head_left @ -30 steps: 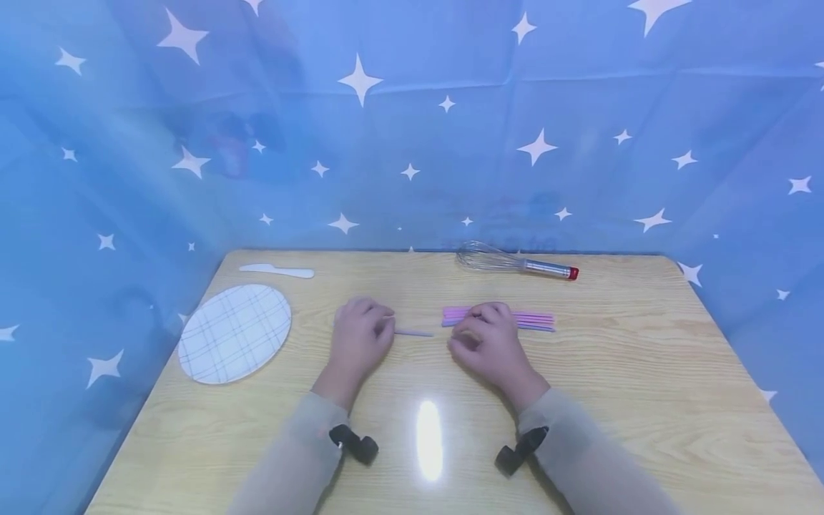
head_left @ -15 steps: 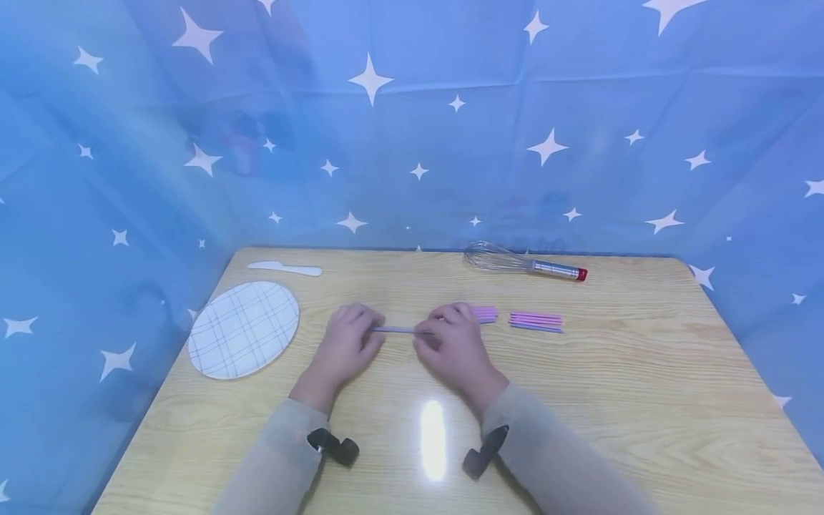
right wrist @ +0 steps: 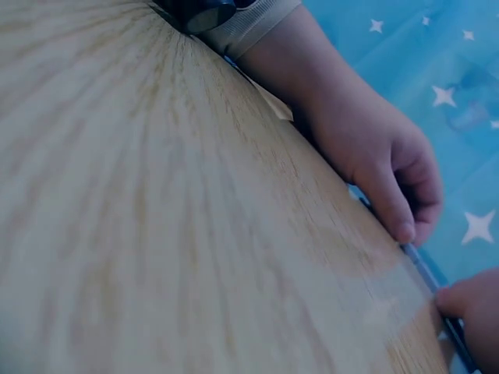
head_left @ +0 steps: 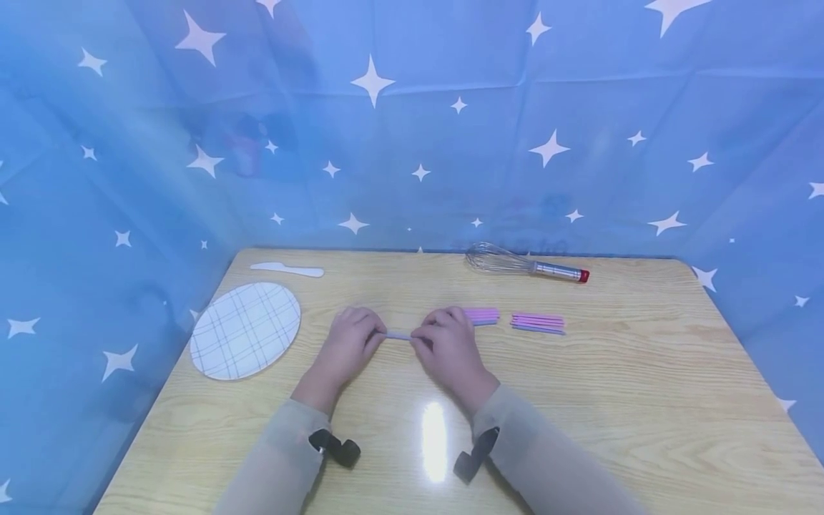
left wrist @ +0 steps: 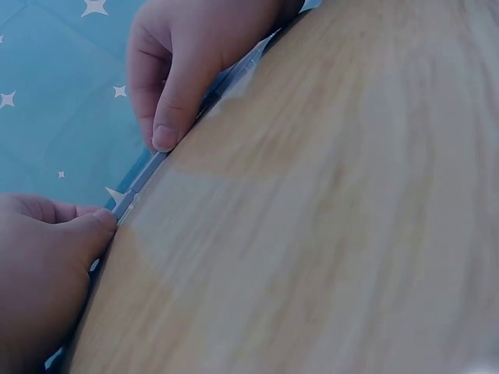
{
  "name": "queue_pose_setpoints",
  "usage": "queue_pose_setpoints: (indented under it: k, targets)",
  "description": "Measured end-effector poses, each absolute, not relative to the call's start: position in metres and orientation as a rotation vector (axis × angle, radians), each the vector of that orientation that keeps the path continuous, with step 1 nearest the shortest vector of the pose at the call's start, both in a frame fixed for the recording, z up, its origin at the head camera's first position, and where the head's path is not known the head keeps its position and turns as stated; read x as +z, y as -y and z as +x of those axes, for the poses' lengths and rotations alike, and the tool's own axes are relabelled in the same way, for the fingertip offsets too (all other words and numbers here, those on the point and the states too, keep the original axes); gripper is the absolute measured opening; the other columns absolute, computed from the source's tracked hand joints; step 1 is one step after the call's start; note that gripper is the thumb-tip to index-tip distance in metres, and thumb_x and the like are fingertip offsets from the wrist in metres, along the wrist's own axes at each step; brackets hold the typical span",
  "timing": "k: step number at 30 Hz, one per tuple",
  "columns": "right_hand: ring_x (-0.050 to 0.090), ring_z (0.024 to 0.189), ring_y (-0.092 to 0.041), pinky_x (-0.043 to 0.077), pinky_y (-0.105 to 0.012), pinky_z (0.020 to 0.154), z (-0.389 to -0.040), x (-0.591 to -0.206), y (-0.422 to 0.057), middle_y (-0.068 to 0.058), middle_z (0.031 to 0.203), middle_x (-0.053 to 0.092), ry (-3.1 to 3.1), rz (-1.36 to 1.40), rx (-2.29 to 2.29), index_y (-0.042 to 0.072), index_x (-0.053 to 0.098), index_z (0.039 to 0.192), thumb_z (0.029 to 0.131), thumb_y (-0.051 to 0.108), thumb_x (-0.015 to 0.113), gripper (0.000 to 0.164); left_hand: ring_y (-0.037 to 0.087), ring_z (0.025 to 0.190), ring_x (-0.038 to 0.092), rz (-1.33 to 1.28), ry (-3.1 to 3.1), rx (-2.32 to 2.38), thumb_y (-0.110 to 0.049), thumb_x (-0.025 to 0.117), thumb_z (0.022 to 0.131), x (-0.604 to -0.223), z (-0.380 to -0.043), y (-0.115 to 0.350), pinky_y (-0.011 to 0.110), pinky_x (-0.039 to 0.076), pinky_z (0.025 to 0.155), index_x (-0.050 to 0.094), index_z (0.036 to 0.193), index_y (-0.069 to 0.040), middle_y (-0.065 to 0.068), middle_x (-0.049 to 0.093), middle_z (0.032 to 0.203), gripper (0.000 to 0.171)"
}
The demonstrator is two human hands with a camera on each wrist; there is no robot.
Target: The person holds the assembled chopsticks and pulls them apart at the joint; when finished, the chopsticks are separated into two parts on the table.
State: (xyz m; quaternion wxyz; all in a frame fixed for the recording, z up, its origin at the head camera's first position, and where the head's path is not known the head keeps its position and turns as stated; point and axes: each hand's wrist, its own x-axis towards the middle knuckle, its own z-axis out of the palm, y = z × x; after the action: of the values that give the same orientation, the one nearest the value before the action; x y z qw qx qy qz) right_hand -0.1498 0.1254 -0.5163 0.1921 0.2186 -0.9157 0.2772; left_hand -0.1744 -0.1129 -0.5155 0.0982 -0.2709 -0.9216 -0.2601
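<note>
In the head view, my left hand (head_left: 350, 343) and right hand (head_left: 450, 350) meet near the middle of the table, each pinching one end of a thin bluish-purple straw-like stick (head_left: 398, 336). Only a short length of it shows between the fingertips. From the left wrist view, the stick (left wrist: 142, 181) has a step in its thickness close to the left thumb. Thumb and forefinger of each hand press on it, low at the tabletop. Pink and purple sticks (head_left: 484, 315) lie just right of the right hand, partly hidden by it.
Another group of pink and purple sticks (head_left: 538, 323) lies farther right. A whisk (head_left: 524, 265) with a red-tipped handle is at the back edge. To the left are a white checked oval plate (head_left: 244, 332) and a white knife (head_left: 287, 270). A starry blue cloth (head_left: 412, 136) hangs behind the table.
The right hand has moved left from over the loose sticks and now pinches the stick with the left hand. The visible length between the hands has shortened.
</note>
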Motion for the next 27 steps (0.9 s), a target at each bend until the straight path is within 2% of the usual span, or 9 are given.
queue_pose_setpoints:
  k: [4, 8, 13, 17, 22, 27]
  targets:
    - [0.054, 0.107, -0.025, 0.04, -0.048, 0.099, -0.1488, -0.5136, -0.1242, 0.003, 0.104, 0.071, 2.622, 0.59, 0.774, 0.018, 0.083, 0.097, 0.096, 0.023, 0.081, 0.006, 0.021, 0.112, 0.059, -0.788, 2.755, -0.772, -0.023, 0.07, 0.104, -0.5154, -0.1739, 0.1129, 0.048, 0.041, 0.11, 0.072, 0.101, -0.018, -0.005, 0.069, 0.11, 0.006]
    - [0.052, 0.108, -0.022, 0.038, -0.046, 0.101, -0.1471, -0.5097, -0.1233, 0.005, 0.106, 0.069, 2.712, 0.54, 0.789, 0.02, 0.078, 0.099, 0.102, 0.026, 0.074, 0.008, 0.018, 0.105, 0.059, -0.751, 2.767, -0.82, -0.027, 0.071, 0.104, -0.5148, -0.1732, 0.1126, 0.048, 0.041, 0.11, 0.071, 0.106, -0.018, -0.008, 0.066, 0.103, 0.009]
    - [0.05, 0.112, -0.021, 0.035, -0.044, 0.107, -0.1472, -0.5079, -0.1251, 0.007, 0.108, 0.067, 2.777, 0.49, 0.828, 0.021, 0.072, 0.103, 0.108, 0.029, 0.065, 0.012, 0.018, 0.11, 0.06, -0.712, 2.779, -0.852, -0.028, 0.065, 0.107, -0.5142, -0.1734, 0.112, 0.047, 0.041, 0.113, 0.07, 0.113, -0.018, -0.007, 0.068, 0.108, 0.013]
    - [0.051, 0.109, -0.021, 0.038, -0.044, 0.104, -0.1468, -0.5077, -0.1275, 0.006, 0.106, 0.068, 2.742, 0.495, 0.875, 0.019, 0.072, 0.105, 0.109, 0.027, 0.061, 0.014, 0.019, 0.111, 0.06, -0.699, 2.764, -0.874, -0.026, 0.063, 0.108, -0.514, -0.1741, 0.1107, 0.047, 0.042, 0.112, 0.069, 0.11, -0.019, -0.006, 0.068, 0.109, 0.01]
    - [0.053, 0.105, -0.022, 0.041, -0.042, 0.098, -0.145, -0.5081, -0.1299, 0.005, 0.101, 0.069, 2.653, 0.54, 0.93, 0.015, 0.076, 0.112, 0.104, 0.025, 0.067, 0.015, 0.021, 0.109, 0.062, -0.697, 2.708, -0.892, -0.025, 0.066, 0.107, -0.5146, -0.1728, 0.1108, 0.049, 0.043, 0.11, 0.07, 0.11, -0.018, -0.004, 0.069, 0.108, 0.009]
    - [0.055, 0.103, -0.02, 0.043, -0.041, 0.095, -0.1443, -0.5082, -0.1325, 0.007, 0.101, 0.07, 2.599, 0.573, 0.923, 0.018, 0.079, 0.107, 0.102, 0.024, 0.073, 0.01, 0.02, 0.106, 0.063, -0.682, 2.623, -0.937, -0.026, 0.071, 0.103, -0.5161, -0.1711, 0.1123, 0.048, 0.047, 0.106, 0.071, 0.11, -0.017, -0.005, 0.071, 0.106, 0.011]
